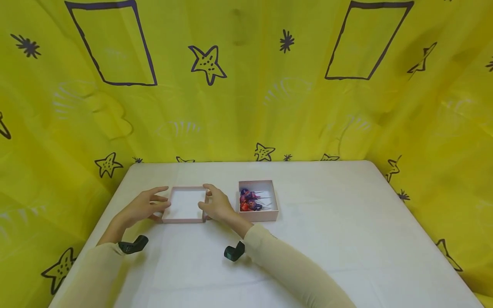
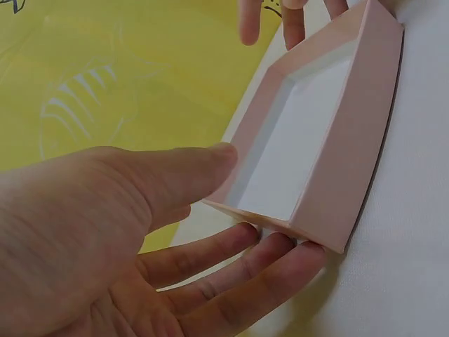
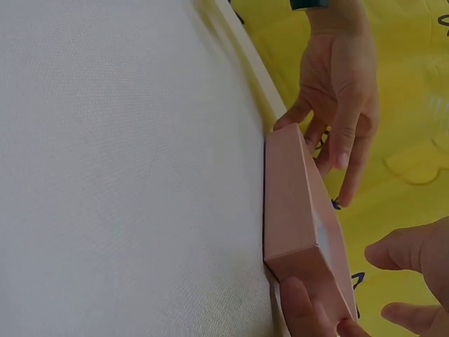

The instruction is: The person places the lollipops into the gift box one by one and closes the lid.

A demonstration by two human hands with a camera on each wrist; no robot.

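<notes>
A shallow pink square box part [image 1: 182,220] with a white inside lies open side up on the table. My left hand [image 1: 144,207] is at its left side. In the left wrist view, my left fingertips [image 2: 277,246] touch the outer wall, while the thumb [image 2: 203,168] sticks out over the rim. Across from it, my right hand [image 1: 218,204] is at the right side. In the right wrist view, its lower fingers [image 3: 298,302] rest against the outer wall and the thumb and upper finger are apart from it.
To the right stands a deeper pink box [image 1: 259,216], with several wrapped lollipops [image 1: 249,200] lying in it, sticks toward the right. A white cloth covers the table [image 1: 339,248]. Yellow patterned curtains [image 1: 246,107] enclose it at the back and sides.
</notes>
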